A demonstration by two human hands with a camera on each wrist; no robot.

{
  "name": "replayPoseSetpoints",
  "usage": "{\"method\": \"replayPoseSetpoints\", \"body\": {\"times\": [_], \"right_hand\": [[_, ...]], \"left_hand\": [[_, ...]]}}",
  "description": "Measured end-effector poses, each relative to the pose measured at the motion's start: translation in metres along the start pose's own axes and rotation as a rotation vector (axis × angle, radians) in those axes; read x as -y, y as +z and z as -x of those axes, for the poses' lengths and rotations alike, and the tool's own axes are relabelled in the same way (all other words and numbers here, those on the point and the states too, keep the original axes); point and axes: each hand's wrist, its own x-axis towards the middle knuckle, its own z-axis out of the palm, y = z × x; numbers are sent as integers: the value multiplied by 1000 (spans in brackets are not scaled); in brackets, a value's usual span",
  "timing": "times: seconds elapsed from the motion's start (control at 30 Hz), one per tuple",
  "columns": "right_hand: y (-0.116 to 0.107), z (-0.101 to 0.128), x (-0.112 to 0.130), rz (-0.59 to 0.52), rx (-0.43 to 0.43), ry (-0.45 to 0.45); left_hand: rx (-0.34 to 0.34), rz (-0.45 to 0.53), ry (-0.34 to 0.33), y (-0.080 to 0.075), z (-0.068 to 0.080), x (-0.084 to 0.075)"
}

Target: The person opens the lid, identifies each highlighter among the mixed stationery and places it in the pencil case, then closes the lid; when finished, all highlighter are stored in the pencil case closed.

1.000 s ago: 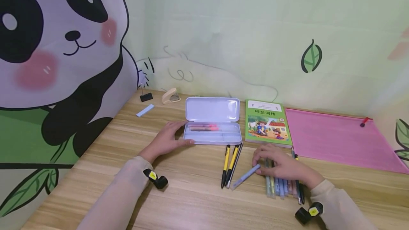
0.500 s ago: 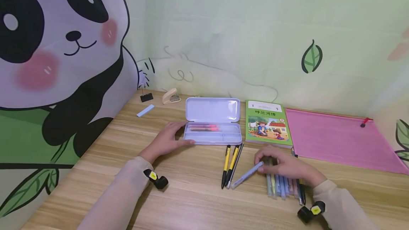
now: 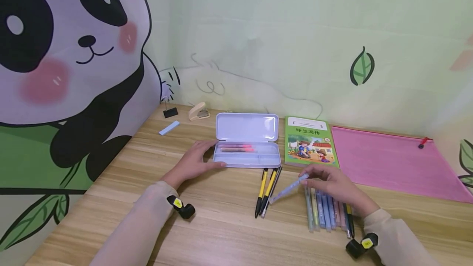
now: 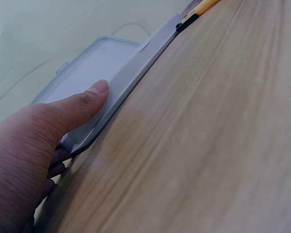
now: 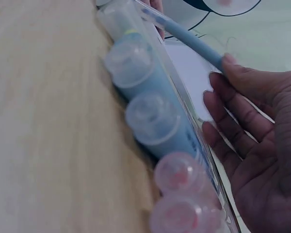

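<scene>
My left hand [image 3: 201, 157] lies flat on the desk against the left end of an open lilac pencil case [image 3: 246, 157]; its thumb [image 4: 94, 94] rests along the case's front wall [image 4: 128, 82]. Inside the case lie a few pink and brown pens [image 3: 236, 147]. My right hand [image 3: 308, 179] pinches the end of a light blue pen [image 3: 286, 191], which is raised slantwise above the desk. In the right wrist view the blue pen [image 5: 186, 35] sits at my fingertips [image 5: 228, 60]. Under that hand lies a row of pastel pens [image 3: 325, 212], with their caps [image 5: 148, 114] close to the camera.
Two yellow-and-black pens and a dark one [image 3: 267, 190] lie in front of the case. A green book [image 3: 310, 141] and a pink folder [image 3: 391, 161] lie to the right. At the back left are a stapler [image 3: 197, 111], a binder clip [image 3: 170, 112] and a blue eraser [image 3: 169, 127].
My right hand has lifted the light blue pen off the desk and carried it slightly away from me. The left hand has stayed at the case.
</scene>
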Motion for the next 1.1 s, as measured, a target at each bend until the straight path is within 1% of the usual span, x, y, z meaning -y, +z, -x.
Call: {"method": "replayPoseSetpoints", "body": {"times": [0.13,0.23,0.37,0.47,0.6,0.8,0.83,0.97,1.1], "right_hand": [[-3,0,2,-25,-54,-4],[-5,0,3,-42,-70,-10],[-4,-1,7,-75,-105,19],[0,-2,10,-91,-170,40],[9,-10,17,-80,-253,42],[27,-32,39,-63,-300,33],[30,-37,42,-38,-312,29],[43,-61,54,16,-354,12],[55,-87,66,35,-348,21]], "left_hand": [[0,-3,-2,-1,0,-1],[0,-2,-1,-2,0,-2],[-1,-3,0,-2,-1,-1],[-3,-3,2,-2,-1,-1],[-3,-1,7,0,0,3],[-6,5,10,1,1,4],[-5,5,9,1,2,4],[6,7,1,1,2,2],[4,2,3,0,0,2]]}}
